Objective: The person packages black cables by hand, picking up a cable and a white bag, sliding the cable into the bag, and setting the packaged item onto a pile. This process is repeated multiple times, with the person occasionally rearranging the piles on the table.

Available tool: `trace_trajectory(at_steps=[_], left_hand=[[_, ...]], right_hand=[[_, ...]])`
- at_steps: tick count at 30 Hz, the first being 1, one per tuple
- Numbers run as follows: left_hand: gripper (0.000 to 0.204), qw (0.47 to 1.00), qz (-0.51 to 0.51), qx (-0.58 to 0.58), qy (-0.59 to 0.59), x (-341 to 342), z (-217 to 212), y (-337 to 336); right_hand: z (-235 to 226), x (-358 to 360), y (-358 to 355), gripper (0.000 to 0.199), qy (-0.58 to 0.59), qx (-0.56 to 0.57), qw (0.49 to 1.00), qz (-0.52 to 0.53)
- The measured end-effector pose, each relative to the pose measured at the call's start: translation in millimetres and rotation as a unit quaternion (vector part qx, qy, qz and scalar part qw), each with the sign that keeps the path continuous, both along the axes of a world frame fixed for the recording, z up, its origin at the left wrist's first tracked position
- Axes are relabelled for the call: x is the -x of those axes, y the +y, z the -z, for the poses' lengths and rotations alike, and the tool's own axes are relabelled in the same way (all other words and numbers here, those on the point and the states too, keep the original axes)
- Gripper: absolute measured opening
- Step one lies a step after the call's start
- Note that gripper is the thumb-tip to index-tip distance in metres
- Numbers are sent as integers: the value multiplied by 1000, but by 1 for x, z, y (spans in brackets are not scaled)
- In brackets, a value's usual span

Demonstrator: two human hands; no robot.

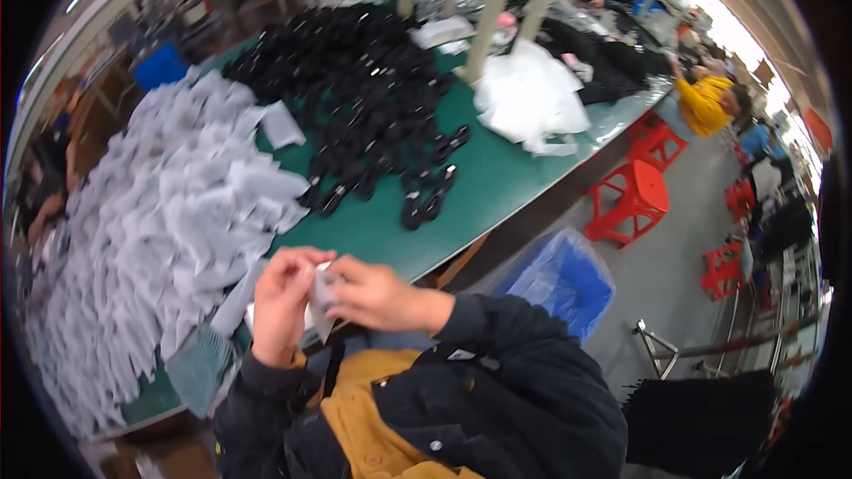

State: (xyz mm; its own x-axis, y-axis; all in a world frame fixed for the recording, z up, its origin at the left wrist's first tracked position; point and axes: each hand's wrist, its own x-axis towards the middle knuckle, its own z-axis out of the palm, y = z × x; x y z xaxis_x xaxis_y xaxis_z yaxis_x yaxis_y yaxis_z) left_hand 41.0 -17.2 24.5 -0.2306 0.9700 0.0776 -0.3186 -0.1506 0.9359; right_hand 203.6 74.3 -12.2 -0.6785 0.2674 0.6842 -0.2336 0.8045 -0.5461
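My left hand [280, 297] and my right hand [380, 295] meet at the near edge of a green table [373, 232]. Between them, the fingers of both pinch a small, thin, light grey-white piece [321, 309]; fabric or paper, I cannot tell. Left of my hands spreads a big heap of light grey fabric pieces [169, 204], with a grey-green folded cloth [199, 367] at its near edge. Beyond my hands lies a pile of small black looped bundles [364, 80], some showing shiny spots. A single pale piece [282, 125] rests between the two heaps.
A white plastic bag [532, 98] sits by the table's upright posts [493, 13]. Right of the table stand a blue bin [564, 288] with a clear liner and red stools [632, 200]. A person in yellow [706, 106] works farther along.
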Motion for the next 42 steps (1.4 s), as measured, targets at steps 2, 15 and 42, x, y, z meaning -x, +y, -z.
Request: trace_trajectory(at_steps=[2,15,42], left_hand=[[7,998,-52,14,27,34,18,-2],[20,823,-70,-54,561,16,54,-28],[8,926,-123,47,355,7,68,-28]], right_hand=[[-4,0,10,28,41,26,998,50],[29,-35,63,18,-286,-125,876,368],[13,-28,23,17,-167,29,985,45]])
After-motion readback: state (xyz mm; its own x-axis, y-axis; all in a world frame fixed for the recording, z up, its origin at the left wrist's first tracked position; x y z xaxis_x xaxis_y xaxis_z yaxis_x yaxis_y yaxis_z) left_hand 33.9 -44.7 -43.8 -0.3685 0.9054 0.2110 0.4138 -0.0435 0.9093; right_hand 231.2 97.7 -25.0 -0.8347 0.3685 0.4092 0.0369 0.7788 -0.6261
